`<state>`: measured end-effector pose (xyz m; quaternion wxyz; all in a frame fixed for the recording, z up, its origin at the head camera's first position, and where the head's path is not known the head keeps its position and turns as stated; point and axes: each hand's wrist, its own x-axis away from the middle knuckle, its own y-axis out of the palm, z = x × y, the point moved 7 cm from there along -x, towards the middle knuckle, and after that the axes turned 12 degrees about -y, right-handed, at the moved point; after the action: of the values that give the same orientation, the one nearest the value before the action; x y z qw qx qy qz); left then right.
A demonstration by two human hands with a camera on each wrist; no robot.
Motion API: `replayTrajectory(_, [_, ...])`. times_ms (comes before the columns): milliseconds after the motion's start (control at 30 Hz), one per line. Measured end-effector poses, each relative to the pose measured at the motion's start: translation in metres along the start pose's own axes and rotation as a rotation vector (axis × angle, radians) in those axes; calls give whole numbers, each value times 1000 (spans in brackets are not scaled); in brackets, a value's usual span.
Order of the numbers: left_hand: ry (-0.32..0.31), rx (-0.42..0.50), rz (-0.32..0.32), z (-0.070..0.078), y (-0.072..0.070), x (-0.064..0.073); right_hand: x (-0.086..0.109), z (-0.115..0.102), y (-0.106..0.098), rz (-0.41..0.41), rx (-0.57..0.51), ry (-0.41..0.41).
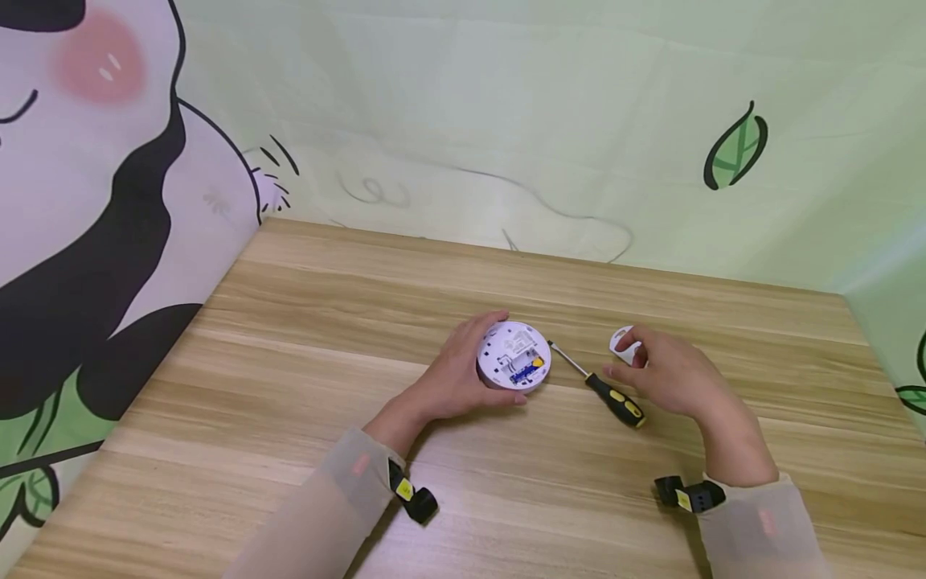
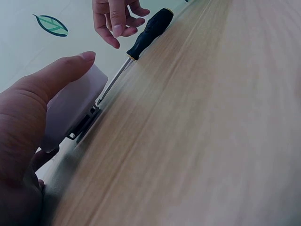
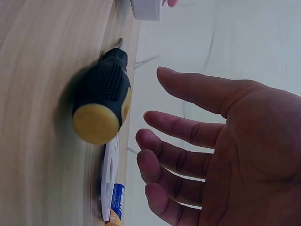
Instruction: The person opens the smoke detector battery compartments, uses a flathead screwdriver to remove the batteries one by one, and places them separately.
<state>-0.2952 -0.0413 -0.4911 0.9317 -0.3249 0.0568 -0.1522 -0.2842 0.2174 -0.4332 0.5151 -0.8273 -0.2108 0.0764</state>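
Note:
My left hand (image 1: 463,366) holds a round white device (image 1: 488,366), thumb and fingers around its rim. Its inner face is turned up toward the head view, showing a recess with a blue-and-yellow part (image 1: 528,370). In the left wrist view a dark bracket-like piece (image 2: 87,123) shows between the device and the table. My right hand (image 1: 669,370) hovers over a small white plate (image 1: 624,344), fingers loosely bent, nothing between them in the right wrist view. A screwdriver (image 1: 615,400) with a black-and-yellow handle lies between the hands, its tip close to the device.
A blue-and-orange cylinder (image 3: 116,205), resembling a battery, lies by the white plate in the right wrist view. The wood-grain table (image 1: 304,338) meets a printed fabric backdrop (image 1: 470,96) behind and at the sides. Each wrist wears a black camera.

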Motion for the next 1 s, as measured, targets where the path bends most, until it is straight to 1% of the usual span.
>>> replayTrajectory(267, [-6,-16,6,0,0,0,0,0,1,-2,1,4])
replayTrajectory(667, [-56,-11,-15,-3,1,0,0,0,0,-12,-9,3])
replayTrajectory(1000, [-66,-28,-23,-2,1,-1,0,-1,0,-12,-9,-8])
